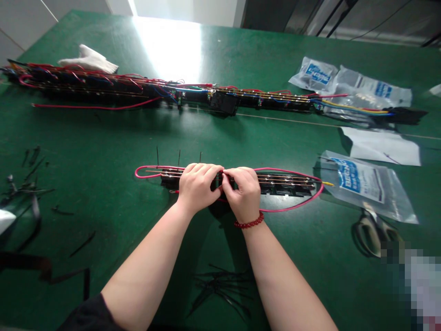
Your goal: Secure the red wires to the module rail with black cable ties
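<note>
Green tabletop [113, 138], seen from above by the person working at it, with two bare hands meeting near its centre over a narrow black strip [280, 188] that lies crosswise. Thin copper-coloured rods [155, 171] run along the strip, and a pinkish-red cable [292, 208] loops out past both its ends. The left hand [198, 186] curls over the strip, fingers together on the far side and thumb toward the near side; whether it grips the strip cannot be told. The right hand [243, 191], a red bead bracelet [248, 221] at its wrist, has thumb and forefinger drawn together close beside the left fingertips; anything between them is hidden. Slim black ties [178, 157] stick up behind the strip to the left. To the right lie a clear plastic bag [396, 202] with a blue label and, nearer, a pair of scissors [374, 219]. A loose pile of black ties [215, 286] rests between the forearms, and dark scraps [31, 191] are scattered at far left. Farther back, a long wired assembly [275, 99] stretches across the table, a white cloth item [87, 59] behind its left part and more plastic bags [372, 87] near its right end.
</note>
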Motion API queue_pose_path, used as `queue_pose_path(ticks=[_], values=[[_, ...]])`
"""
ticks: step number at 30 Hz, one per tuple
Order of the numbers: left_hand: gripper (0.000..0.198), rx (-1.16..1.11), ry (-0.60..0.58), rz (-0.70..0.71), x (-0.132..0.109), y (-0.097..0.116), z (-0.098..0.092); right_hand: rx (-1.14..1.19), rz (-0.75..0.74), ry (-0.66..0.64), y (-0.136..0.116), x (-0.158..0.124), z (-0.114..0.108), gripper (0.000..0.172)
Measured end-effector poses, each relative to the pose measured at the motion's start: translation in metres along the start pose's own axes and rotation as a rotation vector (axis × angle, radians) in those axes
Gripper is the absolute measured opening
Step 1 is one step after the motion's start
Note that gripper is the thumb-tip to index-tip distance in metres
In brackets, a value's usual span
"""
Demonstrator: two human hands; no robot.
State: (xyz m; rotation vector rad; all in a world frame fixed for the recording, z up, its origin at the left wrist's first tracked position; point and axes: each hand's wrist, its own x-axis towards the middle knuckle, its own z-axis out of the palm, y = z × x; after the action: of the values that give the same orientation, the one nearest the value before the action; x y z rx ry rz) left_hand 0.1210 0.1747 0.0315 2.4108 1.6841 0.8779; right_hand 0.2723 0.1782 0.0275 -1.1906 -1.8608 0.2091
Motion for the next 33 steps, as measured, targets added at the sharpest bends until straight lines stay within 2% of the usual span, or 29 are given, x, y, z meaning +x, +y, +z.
queue_pose_path(ticks=[4,13,19,33], values=[[0.026,-0.033,-0.013,0.012,0.0001,0.0015,-0.0045,-0.02,-0.001,0.017,-0.0003,0.0004,0.0001,0.008],[0.015,-0.018,0.07,-0.041,0.0015,-0.0006,0.0039,-0.052,-0.033,-0.024,0.0003,0.0004,0.0012,0.007],[0.012,-0.021,0.125,-0.027,0.0021,-0.001,0.0044,-0.063,-0.022,-0.03,-0.0002,0.0003,0.0013,0.008],[0.016,-0.025,0.136,0.003,0.0017,-0.0014,0.0042,-0.054,-0.036,-0.049,0.003,-0.0025,0.0022,0.01]])
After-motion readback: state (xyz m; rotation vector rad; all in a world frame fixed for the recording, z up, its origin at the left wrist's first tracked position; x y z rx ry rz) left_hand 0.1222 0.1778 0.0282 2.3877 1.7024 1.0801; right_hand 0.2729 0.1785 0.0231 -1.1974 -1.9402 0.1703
